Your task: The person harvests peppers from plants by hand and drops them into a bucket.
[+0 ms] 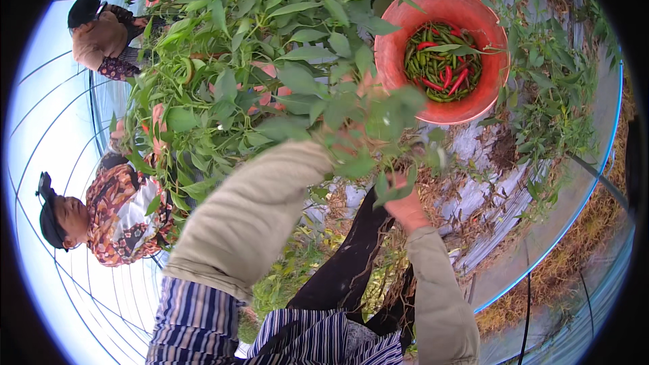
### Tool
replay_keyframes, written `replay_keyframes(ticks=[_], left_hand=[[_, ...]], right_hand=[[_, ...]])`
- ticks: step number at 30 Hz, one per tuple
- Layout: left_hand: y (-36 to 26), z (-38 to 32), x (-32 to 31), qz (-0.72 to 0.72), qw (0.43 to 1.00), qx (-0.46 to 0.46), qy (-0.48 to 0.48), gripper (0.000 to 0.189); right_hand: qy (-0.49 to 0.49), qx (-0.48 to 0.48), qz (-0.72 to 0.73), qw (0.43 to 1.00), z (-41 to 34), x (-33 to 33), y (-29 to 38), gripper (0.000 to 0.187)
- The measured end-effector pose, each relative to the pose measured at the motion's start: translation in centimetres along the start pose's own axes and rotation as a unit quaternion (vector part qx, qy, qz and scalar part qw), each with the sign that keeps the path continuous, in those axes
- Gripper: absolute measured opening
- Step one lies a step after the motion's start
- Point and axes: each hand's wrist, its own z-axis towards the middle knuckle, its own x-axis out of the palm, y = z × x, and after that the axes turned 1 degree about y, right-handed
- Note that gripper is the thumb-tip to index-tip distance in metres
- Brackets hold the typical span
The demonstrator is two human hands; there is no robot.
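Note:
My left hand [347,137], at the end of a beige sleeve, is among blurred pepper leaves, which hide most of its fingers. Lower and to the right, my right hand [405,205] has its fingers curled at the base of a leafy pepper branch [389,193]. A leaf covers part of those fingers. Beyond both hands stands a red bucket [487,20], partly filled with green and red chili peppers [442,63]. Dense pepper plants [299,50] spread to the left of the bucket.
Two people work along the plants, one in a floral top [127,208] and another farther off [104,38]. Grey mulch film [502,197] with dry leaves covers the ground. A blue-edged plastic sheet [547,248] curves along the right. More plants [547,111] grow beyond the bucket.

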Motion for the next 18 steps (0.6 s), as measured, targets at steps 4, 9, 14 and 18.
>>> replay_keyframes(ticks=[4,9,14,18], left_hand=[[11.0,2.3,0.3,0.179,0.983,-0.029,-0.002,0.070],[17.9,-0.2,-2.1,0.008,0.992,-0.020,0.123,0.046],[17.7,-1.1,-1.6,-0.052,0.992,-0.017,0.114,0.042],[16.0,-1.3,-1.1,-0.057,0.994,-0.041,0.089,0.043]], right_hand=[[0.321,-0.030,-0.127,0.938,-4.4,3.6,3.7,0.052],[0.267,-0.093,-0.174,0.943,-9.3,4.5,3.5,0.054],[0.356,0.011,-0.235,0.904,-15.9,2.0,0.0,0.061],[0.485,0.033,-0.368,0.793,-23.8,1.7,-8.1,0.040]])
